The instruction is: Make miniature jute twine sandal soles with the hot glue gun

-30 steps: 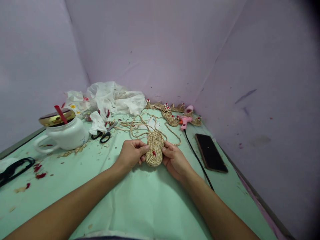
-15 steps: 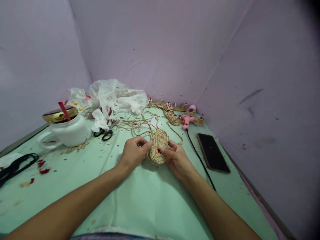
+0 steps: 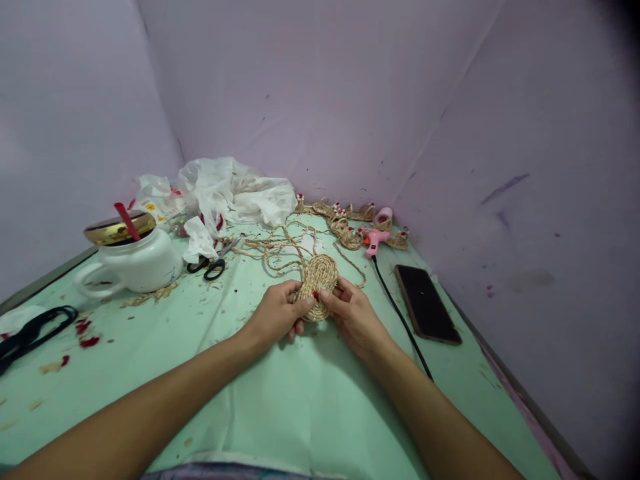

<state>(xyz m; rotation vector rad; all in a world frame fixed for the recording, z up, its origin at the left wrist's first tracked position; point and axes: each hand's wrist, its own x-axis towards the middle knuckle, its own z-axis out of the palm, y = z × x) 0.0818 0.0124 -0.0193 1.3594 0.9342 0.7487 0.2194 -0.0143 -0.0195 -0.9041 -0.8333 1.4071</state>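
Between my hands is a coiled straw-rope sole (image 3: 320,272), figure-eight in outline, with a small red piece (image 3: 315,294) at its narrow middle. My left hand (image 3: 281,308) grips its left edge, thumb pressed on top near the red piece. On the opposite edge, my right hand (image 3: 356,312) pinches it, thumb on top and fingers beneath. Loose braided straw cord (image 3: 273,257) trails away behind the sole across the table. The undersides of the sole and my fingertips below it are hidden.
A pink glue gun (image 3: 375,241) with a black cable lies right of the cord, near a phone (image 3: 427,303). Small straw slippers (image 3: 345,230) line the back wall. Leftward are scissors (image 3: 215,263), a white mug (image 3: 143,260), plastic bags (image 3: 235,190) and a black cord (image 3: 35,333).
My left hand has shifted down along the sole's edge, and its thumb now lies on top by the red piece. The sole has tilted flatter and moved up slightly; my right hand keeps hold.
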